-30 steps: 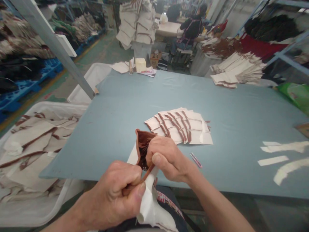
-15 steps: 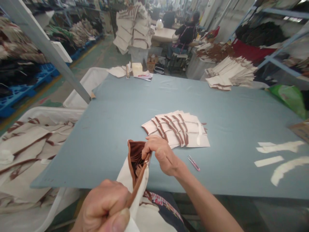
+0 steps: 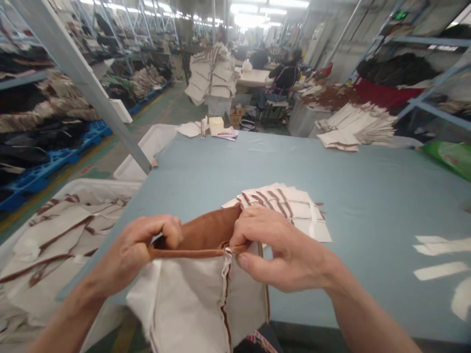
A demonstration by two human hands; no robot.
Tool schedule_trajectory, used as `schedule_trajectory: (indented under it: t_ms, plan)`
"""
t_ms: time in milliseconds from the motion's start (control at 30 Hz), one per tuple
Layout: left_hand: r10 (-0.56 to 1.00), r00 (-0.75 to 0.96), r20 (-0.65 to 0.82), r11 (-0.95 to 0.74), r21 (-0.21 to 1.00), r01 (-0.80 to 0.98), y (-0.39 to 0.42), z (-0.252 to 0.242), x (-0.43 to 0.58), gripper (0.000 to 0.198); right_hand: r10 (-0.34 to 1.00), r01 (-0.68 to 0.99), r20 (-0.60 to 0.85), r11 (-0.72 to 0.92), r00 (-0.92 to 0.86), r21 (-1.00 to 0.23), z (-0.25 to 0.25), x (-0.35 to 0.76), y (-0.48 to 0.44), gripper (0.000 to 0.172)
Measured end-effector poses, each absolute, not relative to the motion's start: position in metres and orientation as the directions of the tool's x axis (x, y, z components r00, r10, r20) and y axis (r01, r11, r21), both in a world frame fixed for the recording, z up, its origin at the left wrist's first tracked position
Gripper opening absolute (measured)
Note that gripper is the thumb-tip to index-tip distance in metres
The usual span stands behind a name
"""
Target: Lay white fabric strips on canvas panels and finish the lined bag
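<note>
A cream fabric bag [image 3: 191,294] with a brown lining and brown-bound rim hangs at the table's front edge, its mouth spread open. My left hand [image 3: 147,242] is closed round the left end of the rim, fingers inside the mouth. At the right side of the rim, beside a vertical seam, my right hand [image 3: 275,245] pinches the edge between thumb and fingers. Behind my right hand, a fanned stack of cream pieces with brown edging [image 3: 303,203] lies on the blue-grey table [image 3: 206,169].
Cream strips [image 3: 441,270] lie at the table's right. A white bin [image 3: 103,187] of fabric pieces stands at left, near a slanted metal post [image 3: 106,113]. Another fabric pile [image 3: 356,125] sits at the back right. A person [image 3: 285,78] sits beyond the table.
My left hand has moved up and forward, and the bag's mouth has swung crosswise and widened. My right hand still grips the rim. The view has tilted up, and the pink snips are no longer visible.
</note>
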State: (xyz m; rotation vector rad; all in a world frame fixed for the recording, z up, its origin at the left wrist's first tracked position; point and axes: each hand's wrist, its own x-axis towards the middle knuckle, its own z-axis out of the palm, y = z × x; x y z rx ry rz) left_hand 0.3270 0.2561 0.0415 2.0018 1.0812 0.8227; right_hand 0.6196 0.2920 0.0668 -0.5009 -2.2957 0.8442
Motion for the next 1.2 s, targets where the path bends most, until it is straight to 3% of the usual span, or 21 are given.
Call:
schedule_trajectory:
  t_ms: [67,200,333,467,700,800,867,1033,1200]
  plan:
    - [0.829,0.496,0.258,-0.508,0.719,0.475,0.268,0.058,0.33,0.061,0.527,0.129,0.408,0.715,-0.746,-0.688,0.076,0.62,0.295,0.015]
    - [0.678,0.631,0.377,-0.723,0.498,0.479,0.27,0.075,0.353,0.018,0.543,0.165,0.382,0.709,-0.748,-0.686,0.078,0.617,0.296,0.012]
    - [0.628,0.654,0.421,-0.754,0.536,0.38,0.264,0.072,0.38,0.009,0.579,0.165,0.384,0.679,-0.72,-0.716,0.074,0.615,0.291,0.013]
    - [0.648,0.659,0.381,-0.725,0.573,0.382,0.263,0.067,0.388,0.015,0.602,0.171,0.366,0.65,-0.71,-0.74,0.072,0.616,0.284,0.014]
    - [0.664,0.649,0.372,-0.732,0.503,0.46,0.258,0.061,0.393,0.016,0.658,0.239,0.292,0.593,-0.694,-0.769,0.064,0.62,0.279,0.013]
    - [0.703,0.616,0.355,-0.689,0.552,0.469,0.256,0.053,0.393,0.015,0.649,0.225,0.293,0.593,-0.702,-0.773,0.06,0.618,0.279,0.012]
    - [0.746,0.594,0.302,-0.615,0.654,0.44,0.255,0.046,0.393,0.016,0.649,0.228,0.29,0.593,-0.704,-0.772,0.057,0.616,0.278,0.014]
    - [0.825,0.556,0.099,-0.261,0.94,0.22,0.25,0.03,0.396,0.026,0.681,0.225,0.258,0.535,-0.686,-0.814,0.047,0.609,0.275,0.022]
    - [0.83,0.553,0.076,-0.132,0.989,0.063,0.248,0.029,0.399,0.023,0.683,0.183,0.256,0.501,-0.684,-0.846,0.044,0.607,0.272,0.024]
